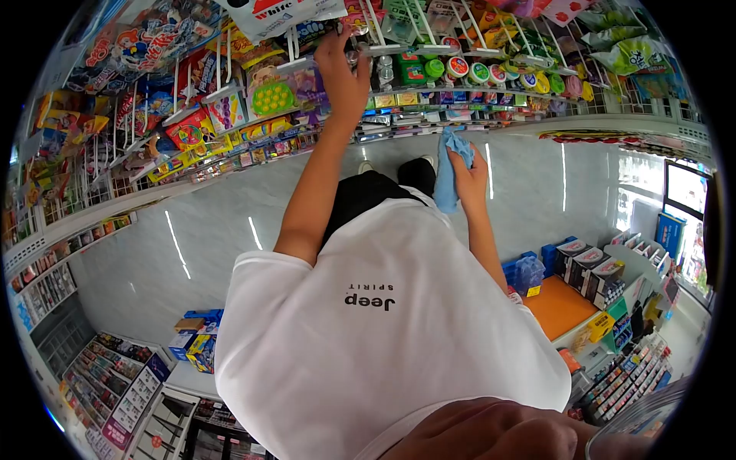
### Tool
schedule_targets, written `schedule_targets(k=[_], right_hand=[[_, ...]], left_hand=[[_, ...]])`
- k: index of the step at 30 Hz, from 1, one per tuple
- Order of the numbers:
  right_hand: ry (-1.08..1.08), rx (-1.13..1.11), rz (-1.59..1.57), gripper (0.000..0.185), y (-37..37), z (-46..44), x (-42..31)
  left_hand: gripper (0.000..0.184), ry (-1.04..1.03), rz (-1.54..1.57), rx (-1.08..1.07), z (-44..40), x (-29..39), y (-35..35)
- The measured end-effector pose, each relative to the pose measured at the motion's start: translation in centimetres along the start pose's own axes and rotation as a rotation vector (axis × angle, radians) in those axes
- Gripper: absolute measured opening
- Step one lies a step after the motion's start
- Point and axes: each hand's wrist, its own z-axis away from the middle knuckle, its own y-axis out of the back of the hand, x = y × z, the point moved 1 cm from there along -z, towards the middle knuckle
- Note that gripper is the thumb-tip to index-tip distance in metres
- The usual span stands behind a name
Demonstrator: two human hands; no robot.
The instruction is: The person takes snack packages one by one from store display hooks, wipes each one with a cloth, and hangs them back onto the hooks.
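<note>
My left hand [343, 73] is raised to the packed rack in front of me, among the hooks and price holders. Its thumb and fingers look apart, with the fingertips close to a small dark-blue packet [310, 32]. Whether they touch it I cannot tell. Above and to the left of that hand is a white bag [280, 17] with red lettering. Lower down on the right, my right hand [469, 175] is closed around a crumpled light-blue cloth [446, 180], which hangs in front of the shelf, over the floor.
A green pop-it toy pack [272, 98] hangs left of my left forearm. Small tubs with round coloured lids [458, 67] line the shelf to the right. Behind me are an orange-topped counter [556, 303] with boxes and a stack of blue and yellow boxes [201, 349].
</note>
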Motion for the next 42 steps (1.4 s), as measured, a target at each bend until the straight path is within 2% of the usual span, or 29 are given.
schedule_targets(k=[2, 5, 8, 11, 13, 15, 16, 20, 23, 26, 29, 32, 37, 42], right_hand=[[0.0, -0.01, 0.019, 0.014, 0.1, 0.0, 0.0], [0.011, -0.018, 0.029, 0.014, -0.1, -0.2, 0.0], [0.035, -0.025, -0.005, 0.014, -0.3, -0.3, 0.0], [0.011, -0.03, -0.066, 0.014, -0.4, -0.2, -0.4], [-0.003, -0.019, -0.057, 0.014, -0.2, 0.1, -0.6], [0.004, 0.005, 0.002, 0.014, 0.2, 0.3, -0.2], [0.012, 0.011, -0.001, 0.013, 0.4, 0.3, -0.1], [0.03, 0.032, -0.011, 0.012, 0.8, 0.9, 0.6], [0.011, 0.042, -0.022, 0.011, 1.2, 1.2, 0.9], [-0.005, 0.057, -0.053, 0.009, 1.2, 1.4, 0.8], [-0.03, 0.05, -0.071, 0.008, 1.3, 1.4, 1.2], [-0.042, 0.038, -0.076, 0.007, 1.3, 1.3, 1.3], [-0.032, 0.041, -0.078, 0.008, 1.1, 1.1, 0.9], [-0.055, 0.022, -0.09, 0.009, 0.9, 0.6, 0.9]], left_hand=[[0.043, 0.133, 0.062, -0.025, 3.2, -0.5, -0.4], [0.043, 0.555, 0.502, -0.49, 5.3, -1.2, -2.0], [0.051, 0.555, 0.829, -0.508, 4.7, -0.4, -4.5], [0.063, 0.387, 0.638, -0.392, 3.5, 1.3, -6.8], [0.078, 0.364, 0.523, -0.392, 3.2, 1.1, -8.1], [0.089, 0.487, 0.553, -0.442, 3.1, 1.3, -8.8], [0.087, 0.499, 0.438, -0.531, 2.7, 1.2, -8.9], [0.073, 0.616, 0.562, -0.605, 0.7, 1.8, -7.9], [0.07, 0.391, 0.423, -0.322, 2.7, -0.4, -11.2], [0.07, 0.592, 0.65, -0.393, 1.0, 0.9, -9.6], [0.072, 0.608, 0.507, -0.356, 1.5, -0.2, -11.0], [0.074, 0.516, 0.408, -0.352, 1.9, -1.5, -11.9], [0.059, 0.77, 0.396, -0.601, 1.6, -0.9, -10.5], [0.047, 0.559, 0.432, -0.248, 2.7, -1.6, -12.4]])
